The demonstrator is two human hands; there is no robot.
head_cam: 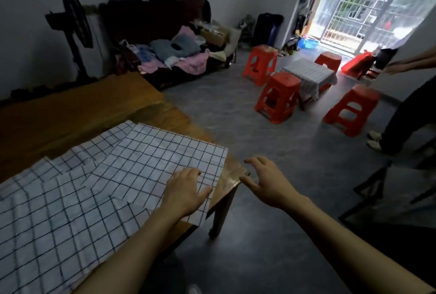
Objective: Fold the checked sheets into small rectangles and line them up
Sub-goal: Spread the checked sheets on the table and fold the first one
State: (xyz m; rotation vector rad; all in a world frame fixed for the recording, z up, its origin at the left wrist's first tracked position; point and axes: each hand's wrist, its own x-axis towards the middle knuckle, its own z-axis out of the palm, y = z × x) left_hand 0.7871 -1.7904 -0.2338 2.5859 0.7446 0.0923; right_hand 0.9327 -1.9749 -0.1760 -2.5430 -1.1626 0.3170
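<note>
Several white sheets with a dark check lie overlapping on a brown wooden table (pixel 77 109). The topmost checked sheet (pixel 162 152) is spread flat at the table's right end, and a larger checked sheet (pixel 47 223) covers the near left. My left hand (pixel 185 190) presses flat on the top sheet near its right edge, fingers straight. Beyond the table's right corner, over the floor, my right hand (pixel 264 182) hovers with fingers spread, holding nothing.
The table's right corner (pixel 243 173) and a leg (pixel 219 213) stand over grey floor. Several red plastic stools (pixel 278 95) ring a low covered table (pixel 309 74). A person (pixel 405 114) stands at the right. A sofa piled with clothes (pixel 174 53) and a fan (pixel 75 24) line the wall.
</note>
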